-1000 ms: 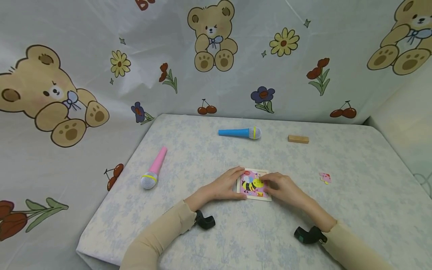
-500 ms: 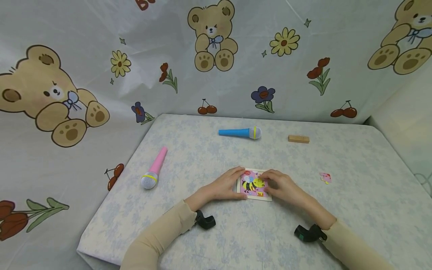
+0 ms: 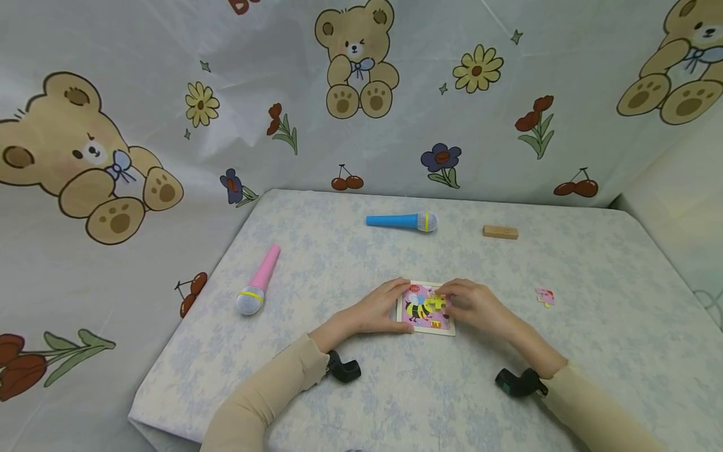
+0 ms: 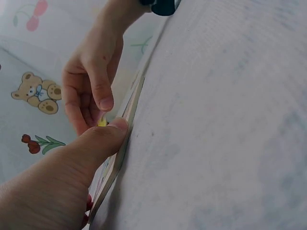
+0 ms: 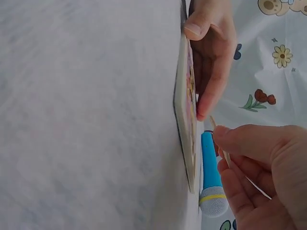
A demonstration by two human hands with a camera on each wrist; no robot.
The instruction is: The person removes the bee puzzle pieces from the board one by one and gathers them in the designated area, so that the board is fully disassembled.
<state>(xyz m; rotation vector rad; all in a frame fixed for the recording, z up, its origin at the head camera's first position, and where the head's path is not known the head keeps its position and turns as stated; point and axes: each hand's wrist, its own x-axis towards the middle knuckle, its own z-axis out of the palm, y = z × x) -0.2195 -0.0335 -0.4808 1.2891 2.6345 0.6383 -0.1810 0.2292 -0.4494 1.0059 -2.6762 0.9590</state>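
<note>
A small square jigsaw puzzle board [image 3: 433,332] with a bee picture and a pale wooden frame lies on the table. My left hand [image 3: 375,311] grips its left side, thumb on the near edge and fingers at the far edge. Over the board's right side, my right hand [image 3: 480,307] pinches a yellow puzzle piece [image 3: 437,304] between thumb and fingers. In the right wrist view that piece appears edge-on, tilted and apart from the board. The left wrist view shows just a bit of its yellow. A pink loose puzzle piece [image 3: 545,297] lies to the right.
A blue toy microphone [image 3: 392,221] lies behind the board, and a pink toy microphone [image 3: 264,270] is at the left. One wooden block [image 3: 500,232] sits at the back right. A patterned cloth covers the table [image 3: 350,414]; a bear-print curtain hangs behind.
My right hand has lifted slightly and shifted right, with the yellow piece now raised and tilted in its fingers. The left hand stays on the board.
</note>
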